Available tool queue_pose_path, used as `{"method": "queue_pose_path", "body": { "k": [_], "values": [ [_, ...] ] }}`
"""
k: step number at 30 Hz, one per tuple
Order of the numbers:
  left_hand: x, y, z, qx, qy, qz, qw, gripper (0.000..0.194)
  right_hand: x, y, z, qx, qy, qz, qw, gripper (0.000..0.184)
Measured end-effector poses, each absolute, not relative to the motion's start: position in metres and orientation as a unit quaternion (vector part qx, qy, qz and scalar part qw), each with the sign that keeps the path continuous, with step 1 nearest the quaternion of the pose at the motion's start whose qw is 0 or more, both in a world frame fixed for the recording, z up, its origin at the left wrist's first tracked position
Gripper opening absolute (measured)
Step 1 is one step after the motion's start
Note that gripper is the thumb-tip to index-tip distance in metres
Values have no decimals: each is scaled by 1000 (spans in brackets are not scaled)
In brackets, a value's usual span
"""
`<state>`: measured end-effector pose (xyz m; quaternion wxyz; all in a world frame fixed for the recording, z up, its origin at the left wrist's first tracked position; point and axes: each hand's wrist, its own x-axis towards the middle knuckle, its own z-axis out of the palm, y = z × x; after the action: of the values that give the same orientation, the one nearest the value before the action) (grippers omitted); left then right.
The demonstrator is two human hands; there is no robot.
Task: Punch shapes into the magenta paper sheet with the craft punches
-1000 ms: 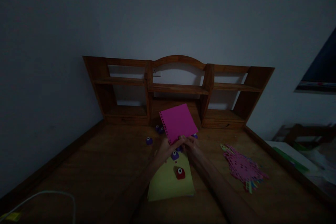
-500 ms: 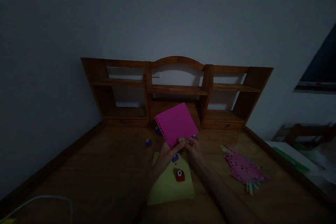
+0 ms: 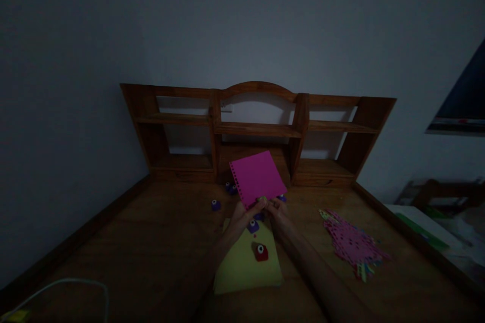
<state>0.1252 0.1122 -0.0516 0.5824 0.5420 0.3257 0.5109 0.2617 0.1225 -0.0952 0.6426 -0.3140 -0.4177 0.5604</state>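
Note:
My left hand (image 3: 239,218) is closed on the lower left corner of a pink sheet of paper (image 3: 257,176), its thumb along the bottom edge. A row of small punched holes runs down the sheet's left side. Against that bottom edge, my right hand (image 3: 279,213) has its fingers pinched together on the paper, touching the left thumb. A small greenish thing (image 3: 261,199), perhaps a craft punch, sits mostly hidden at the thumb tip. Below the hands, a red craft punch (image 3: 261,252) and a purple craft punch (image 3: 253,226) rest on a yellow paper stack (image 3: 246,275).
More purple punches (image 3: 215,205) stand on the wooden desk (image 3: 170,242) behind and left of the sheet. To the right lies a heap of punched pink strips (image 3: 352,245). A wooden shelf unit (image 3: 257,130) backs the desk; a white cable (image 3: 76,280) curves at lower left.
The pink sheet has shifted slightly right and turned a little, showing more purple punches behind it. The thing under my left thumb looks less bright green. Both hands keep their grip.

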Motion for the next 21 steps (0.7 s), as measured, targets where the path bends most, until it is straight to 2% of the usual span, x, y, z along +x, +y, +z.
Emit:
{"method": "queue_pose_path", "body": {
  "k": [6,14,21],
  "values": [
    [123,121,-59,474,326,519,633,63,259,115,-86,-327,-411,584,619,35],
    [118,126,-64,458,354,549,602,41,264,116,-89,-331,-407,586,618,30],
    [117,133,-70,474,333,564,588,41,264,118,-88,-342,-395,592,613,36]
  ]
}}
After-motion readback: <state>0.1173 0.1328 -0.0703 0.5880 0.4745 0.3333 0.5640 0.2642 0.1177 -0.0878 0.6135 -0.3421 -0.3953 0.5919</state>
